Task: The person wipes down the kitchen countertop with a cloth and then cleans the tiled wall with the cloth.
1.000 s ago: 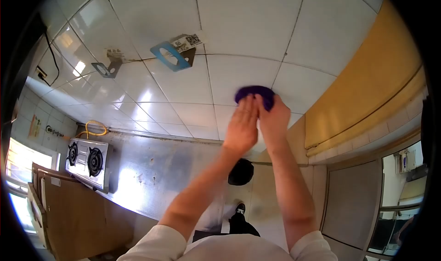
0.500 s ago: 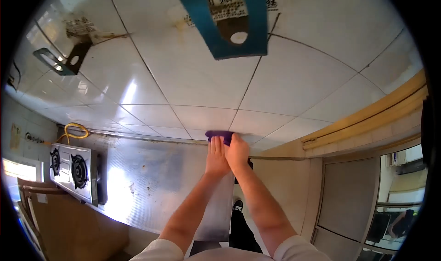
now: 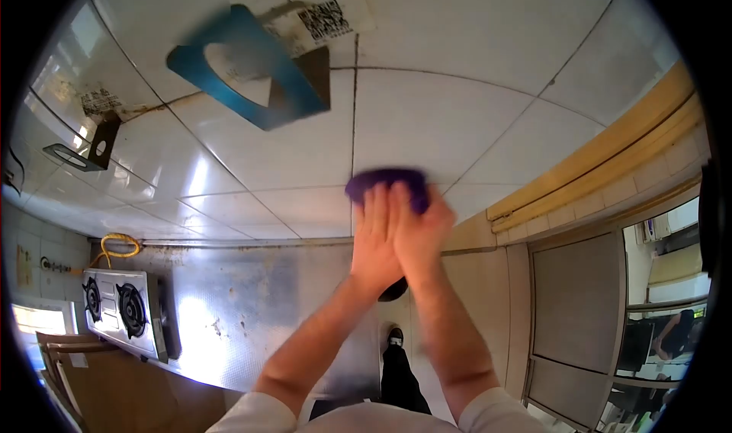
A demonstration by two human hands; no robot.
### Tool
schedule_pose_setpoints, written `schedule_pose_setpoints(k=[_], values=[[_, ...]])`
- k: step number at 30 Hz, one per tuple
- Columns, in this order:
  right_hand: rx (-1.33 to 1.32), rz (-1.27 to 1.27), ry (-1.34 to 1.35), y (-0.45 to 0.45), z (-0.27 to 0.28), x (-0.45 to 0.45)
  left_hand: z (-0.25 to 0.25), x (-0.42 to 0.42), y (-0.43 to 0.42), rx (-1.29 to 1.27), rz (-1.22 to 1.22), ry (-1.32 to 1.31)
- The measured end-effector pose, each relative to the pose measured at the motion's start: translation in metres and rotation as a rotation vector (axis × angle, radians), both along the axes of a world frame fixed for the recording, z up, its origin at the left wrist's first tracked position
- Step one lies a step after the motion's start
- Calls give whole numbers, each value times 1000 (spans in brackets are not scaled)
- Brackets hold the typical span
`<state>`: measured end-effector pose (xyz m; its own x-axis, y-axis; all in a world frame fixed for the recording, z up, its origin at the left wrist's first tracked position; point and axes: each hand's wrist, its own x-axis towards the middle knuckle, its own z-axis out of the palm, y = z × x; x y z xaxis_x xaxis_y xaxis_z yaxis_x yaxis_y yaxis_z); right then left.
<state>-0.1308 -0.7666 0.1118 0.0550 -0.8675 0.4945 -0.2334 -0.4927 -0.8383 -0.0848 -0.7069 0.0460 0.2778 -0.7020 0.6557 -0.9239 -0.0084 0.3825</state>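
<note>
The blue bracket (image 3: pixel 280 115) juts from the wall (image 3: pixel 427 128), left of the hands. The left hand (image 3: pixel 374 242) lies flat, its fingers extended over the purple cloth (image 3: pixel 385 178), which has just moved up and rightward from the lower tiles and now seems pressed across a joint. Its contact is thus higher on the wall. The right hand (image 3: pixel 421 231) is at the cloth's right side; blur hides whether it grasps it.

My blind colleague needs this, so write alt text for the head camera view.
Left hand and right hand press a purple cloth to a white tiled wall, below a blue bracket; at left, a two-burner stove on a metal counter.
</note>
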Motion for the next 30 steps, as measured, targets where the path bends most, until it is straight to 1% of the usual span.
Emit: schedule_pose_setpoints(k=[1,2,3,4,6,7,8,9,11,13,15,16,17,18,20,21,23,24,25,27,29,30], values=[[-20,-20,-90,-2,24,-5,26,3,-6,18,-57,-35],[24,-18,-106,-4,43,-12,47,0,-10,6,-36,-99],[56,-13,-128,-11,56,-15,57,-1,-19,-18,-14,-168],[29,-12,-100,-14,56,-17,49,-1,-22,-39,5,-194],[31,-5,-41,-13,33,-20,28,3,-26,-91,43,-250],[24,3,-12,-13,21,-20,6,2,-25,-45,26,-211],[7,6,29,-12,-9,-20,-27,1,-19,-1,11,-172],[92,50,6,-10,-46,-21,-60,-1,-11,44,-2,-131],[-7,39,203,-9,-128,-21,-114,0,6,220,-32,-39],[71,104,319,-10,-191,-22,-167,-6,16,463,-5,-22],[76,126,512,-9,-253,-23,-207,-10,24,727,3,-31],[174,139,639,-8,-277,-21,-221,-12,28,799,21,68],[271,141,764,-9,-299,-21,-225,-12,30,893,9,92],[342,121,765,-9,-321,-21,-233,-13,31,866,9,125],[409,129,663,-10,-320,-23,-234,-15,32,815,1,169],[434,122,610,-7,-307,-26,-225,-19,32,785,-21,174],[448,66,426,-10,-271,-34,-188,-26,25,711,-58,176],[453,40,333,-12,-248,-41,-161,-30,20,736,-95,160],[463,26,303,-17,-222,-49,-147,-38,14,612,-103,122],[385,53,23,-17,-134,-61,-91,-47,3,475,-163,110],[246,-11,-29,-28,-69,-67,-34,-52,-13,271,-177,30],[156,-18,-74,-33,-28,-68,6,-52,-23,189,-160,-88]])
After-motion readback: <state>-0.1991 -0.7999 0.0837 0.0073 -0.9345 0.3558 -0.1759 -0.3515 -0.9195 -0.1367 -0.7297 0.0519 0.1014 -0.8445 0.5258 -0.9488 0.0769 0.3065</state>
